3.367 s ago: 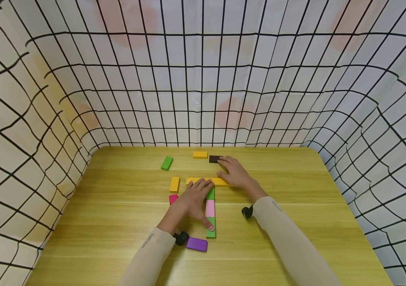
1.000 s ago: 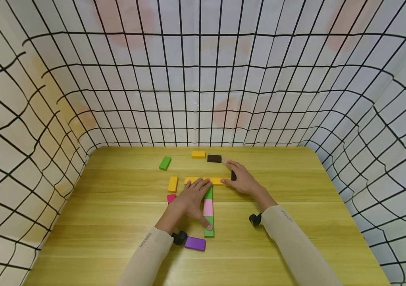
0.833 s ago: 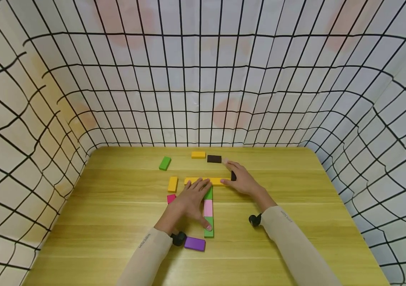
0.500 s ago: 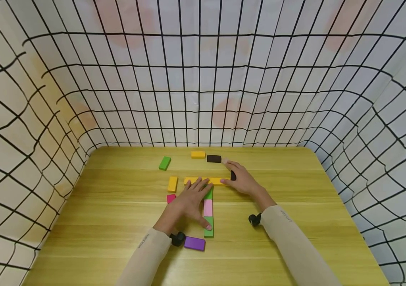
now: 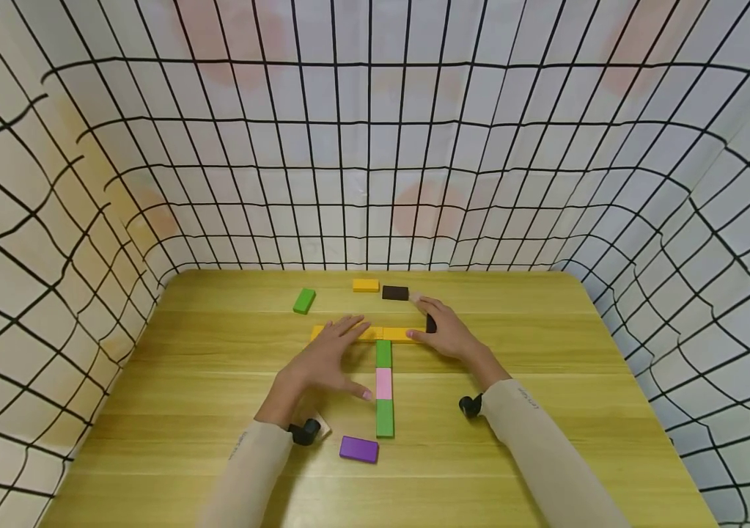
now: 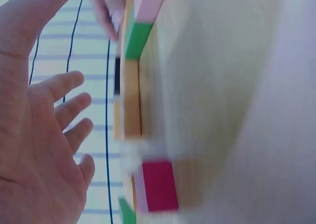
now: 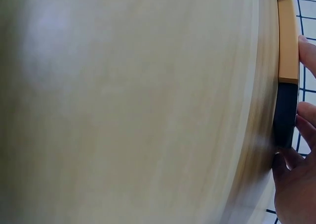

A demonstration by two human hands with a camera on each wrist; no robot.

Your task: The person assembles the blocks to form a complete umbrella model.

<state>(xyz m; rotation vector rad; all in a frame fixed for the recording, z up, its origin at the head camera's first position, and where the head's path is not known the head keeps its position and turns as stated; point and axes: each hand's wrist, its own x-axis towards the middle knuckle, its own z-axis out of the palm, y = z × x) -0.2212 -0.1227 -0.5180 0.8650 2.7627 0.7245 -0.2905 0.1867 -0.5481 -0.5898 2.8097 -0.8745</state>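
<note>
My left hand (image 5: 322, 359) is spread open above the left part of a row of yellow blocks (image 5: 402, 335), fingers relaxed and holding nothing. In the left wrist view a magenta block (image 6: 160, 185) lies below it; the hand hides this block from the head view. My right hand (image 5: 449, 334) is at the row's right end, fingers around a black block (image 7: 285, 115) that lines up with the yellow one, thumb near the yellow block. A column of a green block (image 5: 384, 353), a pink block (image 5: 383, 383) and another green block (image 5: 384, 418) runs from the row toward me.
A purple block (image 5: 358, 449) lies near my left wrist. At the back are a loose green block (image 5: 305, 301), a yellow block (image 5: 366, 285) and a second black block (image 5: 395, 292). A black wire grid (image 5: 368, 169) surrounds the wooden table (image 5: 520, 469).
My left hand has lifted off the column and moved left, uncovering the green block at its top. My right hand drew slightly back to the right earlier and has since stayed still at the black block.
</note>
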